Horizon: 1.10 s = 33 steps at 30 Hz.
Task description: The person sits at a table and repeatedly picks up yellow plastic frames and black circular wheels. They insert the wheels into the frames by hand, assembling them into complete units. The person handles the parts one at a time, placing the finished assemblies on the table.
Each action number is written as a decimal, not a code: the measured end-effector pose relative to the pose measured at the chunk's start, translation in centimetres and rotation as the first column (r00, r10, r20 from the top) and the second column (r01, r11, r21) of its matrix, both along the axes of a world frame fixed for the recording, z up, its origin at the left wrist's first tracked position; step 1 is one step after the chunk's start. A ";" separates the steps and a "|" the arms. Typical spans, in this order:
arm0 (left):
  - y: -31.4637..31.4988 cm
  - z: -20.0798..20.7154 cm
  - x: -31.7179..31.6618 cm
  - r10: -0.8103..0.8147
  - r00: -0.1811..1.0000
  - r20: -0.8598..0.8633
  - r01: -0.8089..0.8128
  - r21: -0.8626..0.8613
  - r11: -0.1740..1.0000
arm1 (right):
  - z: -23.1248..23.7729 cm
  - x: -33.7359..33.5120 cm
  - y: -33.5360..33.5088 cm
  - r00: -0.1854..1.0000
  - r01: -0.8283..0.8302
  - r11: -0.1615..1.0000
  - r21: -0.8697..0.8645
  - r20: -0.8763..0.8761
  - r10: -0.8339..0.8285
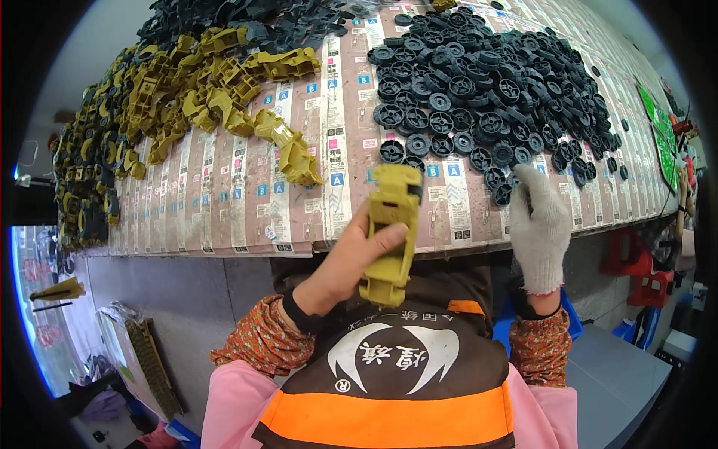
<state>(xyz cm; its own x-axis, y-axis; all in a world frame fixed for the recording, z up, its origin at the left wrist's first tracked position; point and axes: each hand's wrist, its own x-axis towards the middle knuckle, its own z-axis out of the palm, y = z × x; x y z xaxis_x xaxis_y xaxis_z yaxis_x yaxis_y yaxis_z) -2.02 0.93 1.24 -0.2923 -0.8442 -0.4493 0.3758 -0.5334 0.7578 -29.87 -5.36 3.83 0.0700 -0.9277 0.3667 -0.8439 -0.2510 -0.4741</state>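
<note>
My left hand, bare, holds up a yellow plastic toy vehicle body with the thumb across its hollow underside. A dark part sits at its upper right corner; I cannot tell whether it is a fitted wheel. My right hand, in a pale knit glove, reaches to the near edge of a heap of black toy wheels. Its fingers are bent together beside a black toy wheel at the heap's edge. The fingertips partly hide what, if anything, is between them.
Yellow vehicle bodies lie heaped on the table to the left, with dark plastic parts behind. Yellow and black vehicles crowd the far left. A green board is at the right edge; red stools stand below.
</note>
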 end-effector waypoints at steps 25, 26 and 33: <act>-0.7 -0.4 -1.0 0.418 0.882 -0.218 -0.438 -0.047 0.898 | -0.5 6.7 4.1 0.703 -0.408 0.807 0.426 0.711 -0.019; -0.7 -0.2 -1.4 0.432 0.877 -0.209 -0.454 -0.070 0.888 | -0.7 7.2 4.5 0.688 -0.424 0.803 0.419 0.726 -0.016; -0.8 -0.1 -1.9 0.465 0.863 -0.198 -0.491 -0.114 0.864 | -0.3 8.7 5.5 0.758 -0.447 0.847 0.287 0.625 0.188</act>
<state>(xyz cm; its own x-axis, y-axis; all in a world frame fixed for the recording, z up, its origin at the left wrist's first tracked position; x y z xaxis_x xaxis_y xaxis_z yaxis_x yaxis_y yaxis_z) -3.91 0.18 1.14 0.1094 -0.9527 -0.2836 0.6755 -0.1381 0.7244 -21.22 0.19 3.53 0.2935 -0.9550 0.0433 -0.3020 -0.1356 -0.9436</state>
